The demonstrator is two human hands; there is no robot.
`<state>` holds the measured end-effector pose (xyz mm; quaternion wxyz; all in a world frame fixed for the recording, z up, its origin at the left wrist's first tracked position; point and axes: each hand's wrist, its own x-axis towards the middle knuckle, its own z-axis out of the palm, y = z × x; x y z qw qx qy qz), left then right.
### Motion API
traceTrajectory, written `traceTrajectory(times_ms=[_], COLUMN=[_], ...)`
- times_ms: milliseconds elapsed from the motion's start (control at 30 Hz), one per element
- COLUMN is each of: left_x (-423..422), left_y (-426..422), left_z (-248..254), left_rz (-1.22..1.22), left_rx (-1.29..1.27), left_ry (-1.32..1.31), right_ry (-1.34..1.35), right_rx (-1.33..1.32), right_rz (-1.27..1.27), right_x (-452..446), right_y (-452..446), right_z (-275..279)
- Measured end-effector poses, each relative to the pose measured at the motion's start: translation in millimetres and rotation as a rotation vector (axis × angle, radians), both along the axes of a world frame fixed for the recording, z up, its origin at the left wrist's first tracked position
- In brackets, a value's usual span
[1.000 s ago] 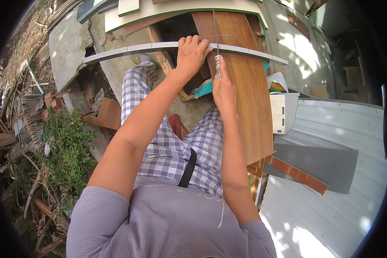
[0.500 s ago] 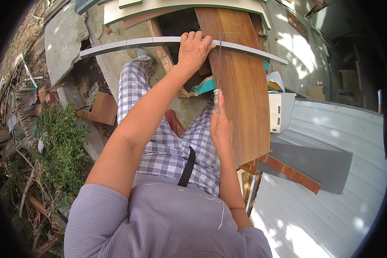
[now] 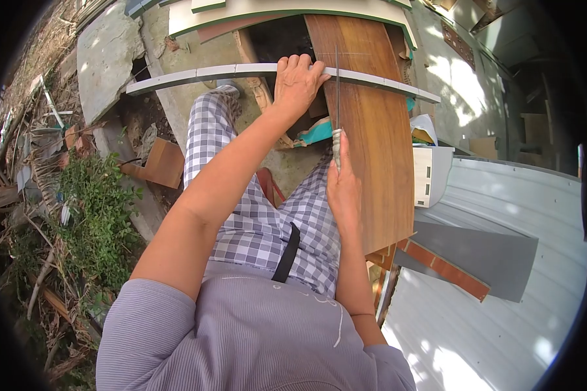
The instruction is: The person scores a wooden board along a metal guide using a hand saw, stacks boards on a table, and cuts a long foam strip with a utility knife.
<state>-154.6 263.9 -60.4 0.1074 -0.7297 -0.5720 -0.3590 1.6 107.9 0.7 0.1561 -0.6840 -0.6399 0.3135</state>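
Observation:
A long, narrow pale strip [image 3: 254,68] with marks along it lies crosswise over a brown wooden board [image 3: 378,156]. My left hand [image 3: 297,85] is closed over the strip, pressing it near the board's left edge. My right hand [image 3: 344,189] grips the pale, wrapped-looking handle of a thin-bladed handsaw [image 3: 338,98], the forefinger stretched along the handle. The blade points away from me and crosses the strip just right of my left fingers. Its teeth are too fine to make out.
Cream boards with green edges [image 3: 274,19] lie beyond the brown board. To the right are a white box [image 3: 424,176], a grey panel [image 3: 502,260] and corrugated metal sheeting [image 3: 522,195]. Leafy plants [image 3: 101,208] and debris lie left, beside a broken concrete slab [image 3: 107,62].
The view has shifted slightly, so the scene sits a little to the right and lower. The saw blade shows wider and darker, and both hands keep their grips.

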Motion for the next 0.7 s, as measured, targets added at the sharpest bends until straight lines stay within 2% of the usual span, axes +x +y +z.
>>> traceTrajectory(times_ms=[200, 267, 500, 633, 700], left_x=[2, 3, 2, 2, 2], left_y=[-1, -3, -2, -1, 0], left_z=[5, 6, 1, 0, -1], left_rz=[0.039, 0.037, 0.031, 0.021, 0.025], left_rx=[0.047, -0.063, -0.062, -0.013, 0.028], left_ry=[-0.008, -0.014, -0.024, -0.023, -0.018], right_ry=[-0.029, -0.034, -0.025, -0.025, -0.011], right_rx=[0.185, 0.172, 0.018, 0.018, 0.119], right_rz=[0.039, 0.040, -0.034, -0.030, 0.008], right_x=[-18, -17, 1, 1, -5], right_y=[71, 68, -22, -9, 28], right_z=[-10, -10, -2, -3, -7])
